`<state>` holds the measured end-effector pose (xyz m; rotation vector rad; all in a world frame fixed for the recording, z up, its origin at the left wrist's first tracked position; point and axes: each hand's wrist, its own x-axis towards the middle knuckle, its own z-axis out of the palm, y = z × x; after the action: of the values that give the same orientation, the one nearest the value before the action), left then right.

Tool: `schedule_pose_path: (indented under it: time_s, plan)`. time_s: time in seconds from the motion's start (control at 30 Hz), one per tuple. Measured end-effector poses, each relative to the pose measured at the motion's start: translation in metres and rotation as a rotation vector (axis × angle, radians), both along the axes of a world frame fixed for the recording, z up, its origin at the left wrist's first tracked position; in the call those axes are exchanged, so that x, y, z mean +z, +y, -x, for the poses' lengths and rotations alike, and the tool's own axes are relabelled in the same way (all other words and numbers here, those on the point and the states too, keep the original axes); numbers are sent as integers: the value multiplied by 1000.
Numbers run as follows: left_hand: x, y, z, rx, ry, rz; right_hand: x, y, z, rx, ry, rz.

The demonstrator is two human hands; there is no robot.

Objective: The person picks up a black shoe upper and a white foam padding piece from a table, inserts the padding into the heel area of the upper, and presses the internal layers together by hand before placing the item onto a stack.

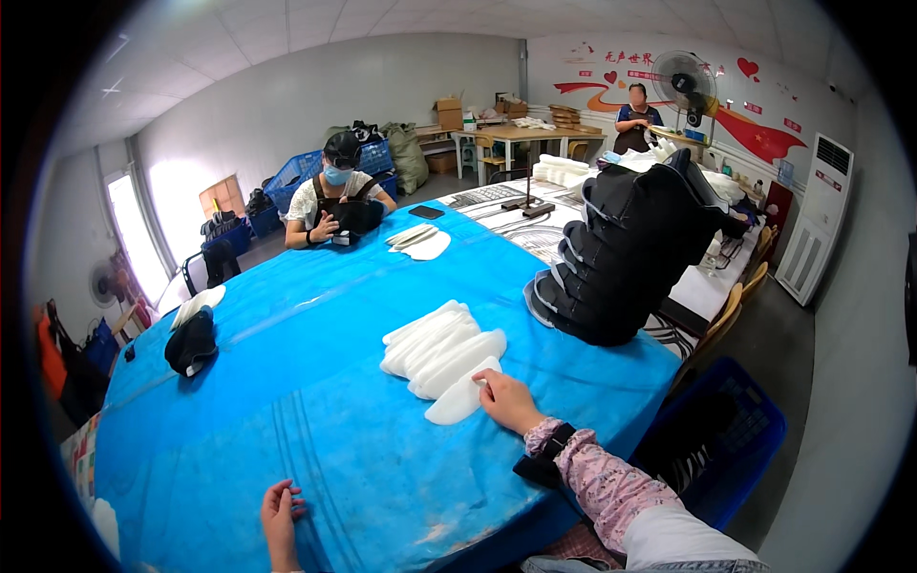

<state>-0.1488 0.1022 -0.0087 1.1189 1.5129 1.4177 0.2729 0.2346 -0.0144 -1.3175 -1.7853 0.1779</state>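
A spread row of white oval pads (444,349) lies overlapping on the blue-covered table (344,420). My right hand (511,401) reaches to its near end, with thumb and fingertips closed on the edge of the nearest white pad (453,403), which lies flat on the cover. Over the table's front left part, my left hand (280,520) is empty, its fingers loosely bent and apart. To the right of the pads leans a tall stack of black padded pieces (621,253) with grey edges.
Across the table a masked co-worker (339,196) handles a black piece, beside more white pads (420,241) and a phone (426,212). At left lie a black piece (191,342) and white pads (199,306). A blue crate (755,420) stands low at right; another person (632,119) is farther back.
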Motion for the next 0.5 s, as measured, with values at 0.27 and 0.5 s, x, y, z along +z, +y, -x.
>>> schedule_pose_path:
  time_s: [0.27, 0.5]
  plan:
    - [32, 60, -50, -36, -224, -193, 4, -1, 0, 20, 25, 91]
    - [-12, 86, -52, -168, -184, -92, 9, 1, -1, -130, -109, -208]
